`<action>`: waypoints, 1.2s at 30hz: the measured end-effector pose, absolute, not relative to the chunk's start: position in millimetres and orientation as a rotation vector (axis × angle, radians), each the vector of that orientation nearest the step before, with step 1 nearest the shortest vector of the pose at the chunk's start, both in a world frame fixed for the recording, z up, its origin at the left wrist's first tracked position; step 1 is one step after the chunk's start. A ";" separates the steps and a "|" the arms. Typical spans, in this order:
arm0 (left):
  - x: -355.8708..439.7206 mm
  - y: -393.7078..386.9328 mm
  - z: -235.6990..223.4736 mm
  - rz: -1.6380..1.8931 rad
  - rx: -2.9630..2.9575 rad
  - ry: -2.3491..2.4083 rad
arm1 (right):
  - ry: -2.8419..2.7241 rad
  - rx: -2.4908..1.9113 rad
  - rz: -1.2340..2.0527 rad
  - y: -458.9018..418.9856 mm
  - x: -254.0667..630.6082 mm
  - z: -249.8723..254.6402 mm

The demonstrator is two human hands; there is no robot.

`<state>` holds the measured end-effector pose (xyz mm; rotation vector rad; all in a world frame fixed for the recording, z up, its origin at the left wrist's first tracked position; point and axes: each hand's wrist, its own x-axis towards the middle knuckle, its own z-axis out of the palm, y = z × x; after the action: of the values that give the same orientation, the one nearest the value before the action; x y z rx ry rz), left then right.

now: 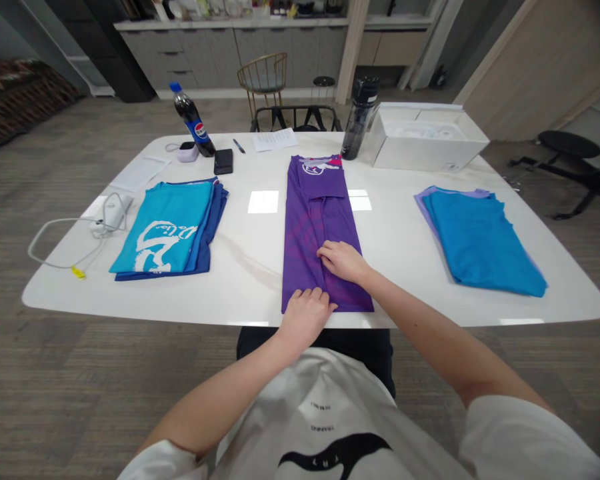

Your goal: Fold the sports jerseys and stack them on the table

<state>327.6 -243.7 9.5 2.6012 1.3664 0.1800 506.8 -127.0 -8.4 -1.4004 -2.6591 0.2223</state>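
Note:
A purple T-shirt [307, 233] lies folded into a long strip on the table in front of me, its sleeve and white print at the far end. My left hand [307, 315] is at the strip's near end, fingers curled together over the cloth by the hem and the thumb to the right. Farther up, my right hand [344, 261] is closed with bent fingers on the cloth along the middle fold. What lies under the fingertips is hidden. Folded blue T-shirts [180, 207] with white lettering are stacked to the left. To the right sits another pile of blue and lilac shirts [485, 243].
On the white table [250, 287] stand a cola bottle [193, 120], a dark drinking bottle [360, 123] and an open white box [425, 147]. A black wallet-like item [223, 161], pen [239, 146], papers [275, 139] and white cable [55, 223] lie around. Chairs are beyond.

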 end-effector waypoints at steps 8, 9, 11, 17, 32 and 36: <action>292.5 -192.9 8.6 0.198 2.649 1.285 | -2.602 -1.437 0.316 -133.5 515.0 -12.9; 290.5 -188.6 6.1 0.155 2.677 1.294 | -2.617 -1.435 0.320 -132.6 516.5 -13.2; 288.8 -183.8 2.4 0.096 2.713 1.252 | -2.601 -1.450 0.329 -129.9 520.2 -12.5; 293.8 -139.7 14.1 0.294 2.606 1.238 | -2.312 -1.648 0.348 -90.7 536.2 -5.7; 384.2 88.2 -4.9 0.325 2.713 1.545 | -1.549 -2.272 0.335 160.0 565.1 -26.8; 389.5 101.5 -20.2 0.275 2.752 1.475 | -1.499 -2.268 0.321 178.0 570.0 -45.4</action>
<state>389.5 101.5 -20.2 2.7521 1.4748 0.2752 570.0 178.0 -45.4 -2.2682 -1.4987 0.3214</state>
